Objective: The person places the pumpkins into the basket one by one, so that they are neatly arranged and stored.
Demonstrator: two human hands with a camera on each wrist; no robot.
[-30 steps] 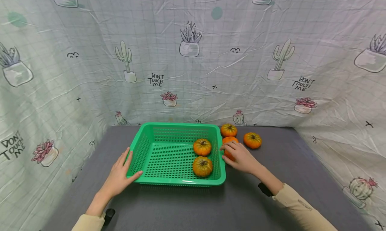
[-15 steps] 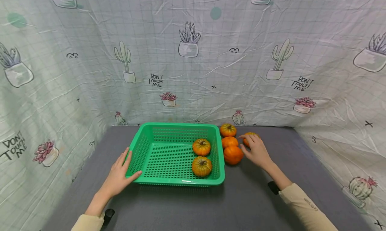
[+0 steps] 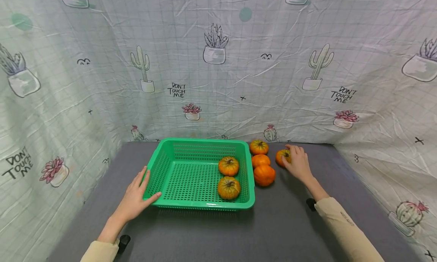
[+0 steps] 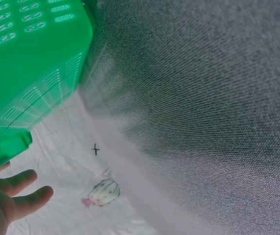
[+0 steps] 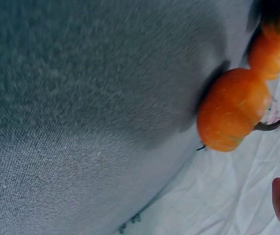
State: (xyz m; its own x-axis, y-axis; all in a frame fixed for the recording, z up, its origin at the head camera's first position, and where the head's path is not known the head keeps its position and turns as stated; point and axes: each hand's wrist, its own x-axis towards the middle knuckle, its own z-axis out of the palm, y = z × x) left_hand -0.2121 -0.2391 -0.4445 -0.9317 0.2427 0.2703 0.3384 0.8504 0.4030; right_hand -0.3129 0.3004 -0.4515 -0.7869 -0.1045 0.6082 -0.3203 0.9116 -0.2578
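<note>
My left hand (image 3: 132,201) lies with spread, straight fingers along the left side of a green plastic basket (image 3: 223,205). In the left wrist view, its fingers (image 4: 32,201) are just beside the basket's rim. My right hand (image 3: 297,163) is at the right of a small orange pumpkin (image 3: 280,157), fingers extended above and around its right side. The right wrist view has a pumpkin (image 5: 233,110) on the cloth and my fingers (image 5: 279,196) apart from it. Inside the basket, on its right side, sit two pumpkins, a rear one (image 3: 228,166) and a front one (image 3: 228,188).
Just outside the basket's right wall, three pumpkins stand in a row: a back one (image 3: 258,147), a middle one (image 3: 261,161) and a front one (image 3: 264,175). A dark grey cloth (image 3: 205,235) covers the table. Patterned white curtain (image 3: 239,83) encloses the back and sides.
My right hand has moved right, away from the pumpkins beside the basket, to the separate pumpkin at the right. My left hand and the basket have stayed put.
</note>
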